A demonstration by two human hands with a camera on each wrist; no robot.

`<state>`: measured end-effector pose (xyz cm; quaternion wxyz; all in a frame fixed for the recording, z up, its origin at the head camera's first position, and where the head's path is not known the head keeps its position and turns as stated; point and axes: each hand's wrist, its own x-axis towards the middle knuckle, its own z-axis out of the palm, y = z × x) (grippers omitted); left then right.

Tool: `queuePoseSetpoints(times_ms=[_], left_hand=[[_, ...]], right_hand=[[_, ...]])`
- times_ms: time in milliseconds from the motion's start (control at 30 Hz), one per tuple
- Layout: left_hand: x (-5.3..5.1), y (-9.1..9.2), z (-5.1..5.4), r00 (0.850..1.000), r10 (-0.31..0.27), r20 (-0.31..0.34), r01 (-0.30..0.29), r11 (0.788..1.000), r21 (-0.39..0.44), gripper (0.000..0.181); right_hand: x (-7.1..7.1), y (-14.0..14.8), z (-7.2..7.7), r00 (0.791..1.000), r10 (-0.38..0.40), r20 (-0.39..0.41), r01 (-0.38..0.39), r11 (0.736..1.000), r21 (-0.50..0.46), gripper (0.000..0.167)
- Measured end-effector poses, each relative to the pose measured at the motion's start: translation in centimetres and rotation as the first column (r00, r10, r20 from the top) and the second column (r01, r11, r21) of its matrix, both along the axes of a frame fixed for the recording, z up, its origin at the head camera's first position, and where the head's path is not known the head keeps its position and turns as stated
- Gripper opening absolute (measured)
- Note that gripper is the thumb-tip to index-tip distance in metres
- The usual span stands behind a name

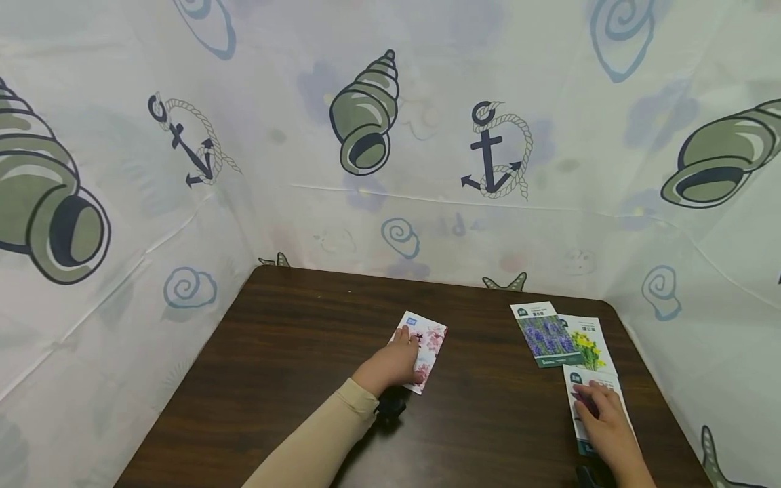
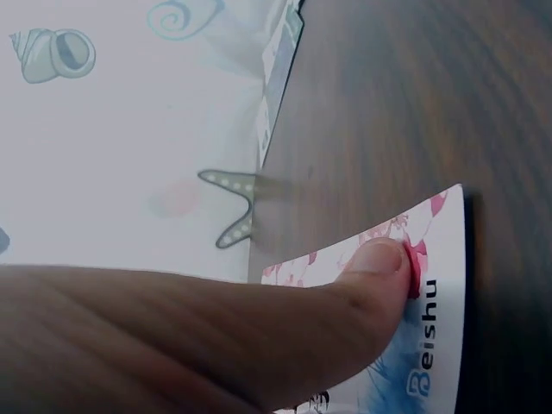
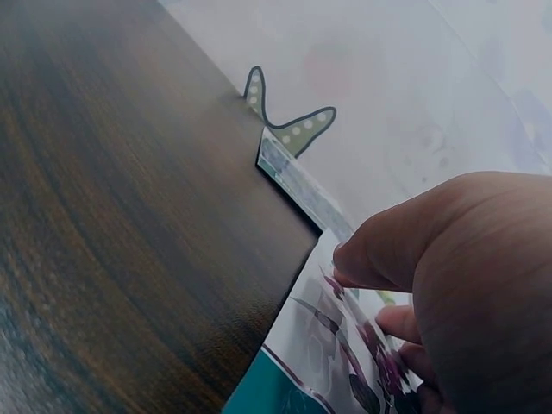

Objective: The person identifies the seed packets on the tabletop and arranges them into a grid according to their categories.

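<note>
A white packet printed with pink blossoms (image 1: 432, 339) lies near the middle of the table, one end facing away from me. My left hand (image 1: 393, 362) holds it across its width; in the left wrist view the thumb (image 2: 379, 259) presses its printed face beside the word "Beishu", and the packet bows. At the right, my right hand (image 1: 604, 423) is over a white packet with dark red flowers (image 3: 345, 345), fingers loosely bent and touching it. A packet with purple flowers (image 1: 546, 337) and one with yellow flowers (image 1: 588, 342) lie just beyond, overlapping.
The dark wooden table (image 1: 305, 339) meets pale cloth walls (image 1: 427, 156) printed with shells and anchors at its back and sides. A small black device (image 1: 389, 407) sits at the left wrist, another (image 1: 587, 476) by the right wrist.
</note>
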<state>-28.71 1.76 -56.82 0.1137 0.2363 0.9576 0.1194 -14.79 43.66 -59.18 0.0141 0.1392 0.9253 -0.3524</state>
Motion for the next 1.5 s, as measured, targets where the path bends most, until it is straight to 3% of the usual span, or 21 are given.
queuePoseSetpoints(times_ms=[33,67,100,200,300,333,433,500,700,1033,1300,1500], left_hand=[[0.2,-0.1,0.8,1.0,0.012,0.019,-0.012,1.0,-0.003,0.092],[0.1,-0.2,0.8,1.0,0.019,0.021,-0.019,1.0,-0.004,0.092],[-0.2,-0.3,0.0,1.0,0.018,0.001,-0.018,1.0,0.003,0.092],[-0.6,-0.6,0.0,0.999,0.038,0.011,-0.038,0.999,0.008,0.093],[-1.6,-1.0,-1.1,0.999,0.037,-0.005,-0.037,0.999,0.011,0.093],[-1.6,-1.0,-0.4,0.999,0.046,0.017,-0.046,0.999,0.004,0.093],[-2.4,-1.5,-0.6,0.998,0.056,0.025,-0.056,0.998,-0.001,0.093],[-2.4,-1.9,0.1,0.996,0.076,0.041,-0.075,0.997,-0.012,0.093],[-3.5,-2.6,0.3,0.996,0.092,0.0,-0.092,0.995,-0.04,0.091],[-4.9,-3.4,0.5,0.993,0.116,0.001,-0.116,0.992,-0.053,0.087],[-6.4,-3.9,0.6,0.986,0.151,0.072,-0.156,0.985,0.071,0.083],[-7.3,-4.8,0.0,0.981,0.163,0.1,-0.173,0.981,0.093,0.083]], right_hand=[[0.0,0.0,-0.1,1.0,0.003,-0.011,-0.003,1.0,0.006,0.047],[0.0,0.1,-0.2,1.0,0.005,-0.018,-0.005,1.0,0.009,0.047],[0.0,0.1,-0.3,1.0,0.008,-0.025,-0.007,1.0,0.01,0.047],[0.0,0.3,-0.5,0.999,0.018,-0.037,-0.018,1.0,0.02,0.047],[0.0,0.4,-0.6,0.999,0.022,-0.023,-0.022,1.0,0.012,0.048],[0.0,0.5,-0.7,0.999,0.025,-0.024,-0.024,1.0,0.014,0.048],[-0.1,0.5,-0.8,0.999,0.033,-0.024,-0.033,0.999,0.009,0.048],[-0.1,0.5,-1.0,0.999,0.038,-0.032,-0.038,0.999,0.007,0.048],[0.0,0.4,-1.1,0.999,0.033,-0.028,-0.032,0.999,0.016,0.047],[-0.2,0.5,-1.1,0.999,0.033,0.0,-0.033,0.999,0.013,0.049],[-0.4,0.8,-0.7,0.997,0.052,-0.051,-0.051,0.998,0.031,0.047],[-0.8,0.9,-0.8,0.999,0.049,-0.022,-0.049,0.999,0.011,0.048]])
